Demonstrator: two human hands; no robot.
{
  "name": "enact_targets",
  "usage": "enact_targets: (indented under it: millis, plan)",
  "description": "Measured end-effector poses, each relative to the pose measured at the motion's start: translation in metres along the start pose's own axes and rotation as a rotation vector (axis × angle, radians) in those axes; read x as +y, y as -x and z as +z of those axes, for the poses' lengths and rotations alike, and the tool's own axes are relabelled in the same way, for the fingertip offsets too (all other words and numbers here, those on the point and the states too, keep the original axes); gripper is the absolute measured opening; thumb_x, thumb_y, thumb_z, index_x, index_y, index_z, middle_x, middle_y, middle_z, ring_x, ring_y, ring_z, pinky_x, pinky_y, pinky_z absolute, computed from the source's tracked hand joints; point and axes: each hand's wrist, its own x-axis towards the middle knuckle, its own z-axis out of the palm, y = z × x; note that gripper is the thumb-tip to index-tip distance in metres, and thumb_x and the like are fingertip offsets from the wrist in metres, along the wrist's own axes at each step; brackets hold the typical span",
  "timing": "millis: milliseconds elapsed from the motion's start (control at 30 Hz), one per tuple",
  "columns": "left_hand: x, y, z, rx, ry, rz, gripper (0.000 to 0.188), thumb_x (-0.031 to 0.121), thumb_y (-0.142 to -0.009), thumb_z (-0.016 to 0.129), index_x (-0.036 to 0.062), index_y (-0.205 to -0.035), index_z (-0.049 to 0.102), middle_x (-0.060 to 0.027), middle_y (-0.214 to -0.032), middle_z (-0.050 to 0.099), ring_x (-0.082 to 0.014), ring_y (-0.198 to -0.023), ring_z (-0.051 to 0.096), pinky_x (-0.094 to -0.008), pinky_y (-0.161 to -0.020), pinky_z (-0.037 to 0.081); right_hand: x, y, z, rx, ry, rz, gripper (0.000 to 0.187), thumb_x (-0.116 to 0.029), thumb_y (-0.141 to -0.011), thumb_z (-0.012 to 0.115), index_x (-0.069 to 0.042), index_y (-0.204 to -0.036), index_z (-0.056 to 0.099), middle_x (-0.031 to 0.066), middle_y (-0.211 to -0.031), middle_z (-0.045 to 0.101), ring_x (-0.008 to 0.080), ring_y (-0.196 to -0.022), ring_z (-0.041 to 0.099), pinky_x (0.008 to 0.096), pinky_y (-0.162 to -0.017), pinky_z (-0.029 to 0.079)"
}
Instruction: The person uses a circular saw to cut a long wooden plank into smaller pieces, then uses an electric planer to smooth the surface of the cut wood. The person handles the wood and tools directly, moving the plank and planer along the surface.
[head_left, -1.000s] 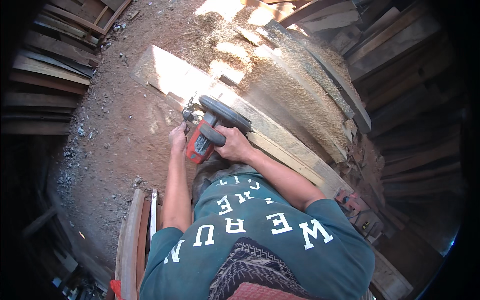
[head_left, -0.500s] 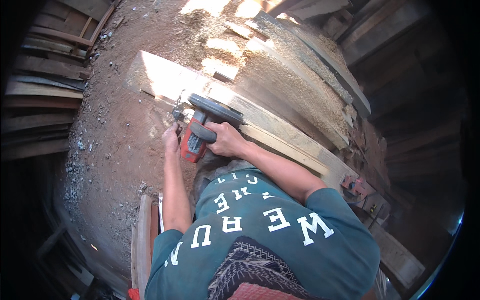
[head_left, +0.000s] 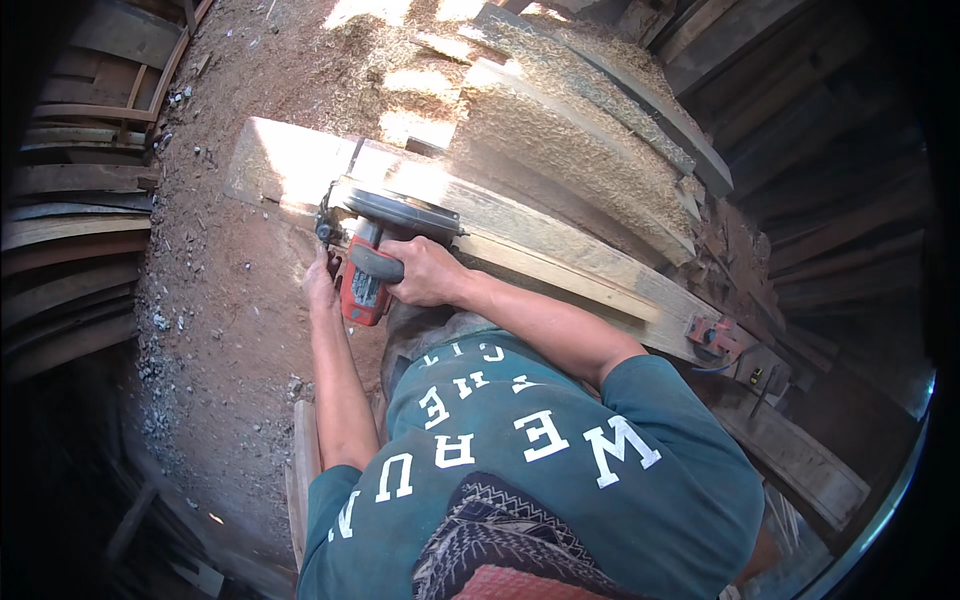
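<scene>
My right hand [head_left: 428, 272] is wrapped round the dark rear handle of a red and black circular saw [head_left: 362, 288]. The saw's round dark guard [head_left: 400, 208] lies over a long pale wooden board [head_left: 560, 235], and its red motor housing faces my body. My left hand [head_left: 321, 285] is at the saw's front left, its fingers bent up beside dark metal fittings [head_left: 325, 222]. What those fingers grip is hidden. A narrower pale strip of wood [head_left: 560, 275] runs along the board's near side, to the right of the saw. The blade cannot be seen.
Shavings [head_left: 560, 130] cover planks beyond the board. A red and grey tool [head_left: 715, 338] sits at the board's right end. Stacked timber [head_left: 80, 235] lines the left side, and more planks [head_left: 750, 50] stand at the far right. Reddish dirt ground [head_left: 225, 260] lies at left.
The saw and both my hands have shifted a little leftward along the board. The view has also moved slightly. My right hand keeps its grip on the handle.
</scene>
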Motion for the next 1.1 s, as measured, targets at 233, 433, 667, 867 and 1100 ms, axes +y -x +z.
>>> enact_targets:
  millis: [233,433,667,867,1100]
  plan:
    - [0.009,-0.012,-0.006,-0.008,0.061,-0.007,0.03,0.037,-0.105,0.075,0.0072,-0.108,0.076,-0.0015,-0.096,0.072,-0.0144,-0.085,0.066,-0.0325,-0.075,0.053,-0.001,-0.016,0.008,-0.003,0.009,0.012,0.031,-0.017,-0.081,0.077,-0.004,-0.109,0.073,0.0269,-0.094,0.076,0.0468,-0.094,0.074,0.0513,-0.082,0.059]
    - [0.016,-0.022,-0.012,0.001,0.049,0.06,0.03,0.035,-0.106,0.074,0.0046,-0.106,0.076,-0.0032,-0.093,0.072,-0.015,-0.084,0.068,-0.0327,-0.077,0.056,-0.005,-0.029,0.014,0.015,0.012,-0.056,0.029,-0.011,-0.081,0.076,-0.002,-0.108,0.072,0.0278,-0.091,0.074,0.0473,-0.091,0.072,0.0491,-0.078,0.059]
    - [0.043,-0.019,-0.012,0.011,0.031,0.022,0.032,0.036,-0.106,0.074,0.0044,-0.109,0.076,-0.0025,-0.094,0.071,-0.0157,-0.083,0.066,-0.0334,-0.077,0.055,-0.005,-0.051,0.024,0.029,0.008,-0.064,0.029,-0.013,-0.08,0.077,-0.001,-0.106,0.071,0.0281,-0.09,0.073,0.0477,-0.089,0.072,0.0506,-0.077,0.059]
    - [0.06,-0.062,-0.044,-0.003,0.074,0.043,0.033,0.034,-0.107,0.073,0.0008,-0.109,0.075,-0.0066,-0.094,0.075,-0.0168,-0.082,0.071,-0.0328,-0.074,0.059,-0.021,-0.088,0.037,0.02,0.056,-0.078,0.032,-0.015,-0.079,0.078,-0.001,-0.107,0.072,0.0277,-0.091,0.073,0.047,-0.088,0.073,0.051,-0.077,0.059]
    - [0.117,-0.079,-0.07,-0.09,0.117,0.076,0.035,0.033,-0.111,0.065,0.0006,-0.12,0.073,-0.0105,-0.108,0.076,-0.0219,-0.095,0.073,-0.0384,-0.084,0.061,-0.042,-0.126,0.058,0.031,0.056,-0.126,0.032,-0.016,-0.078,0.078,-0.003,-0.107,0.073,0.0268,-0.089,0.075,0.0465,-0.089,0.074,0.0524,-0.078,0.061]
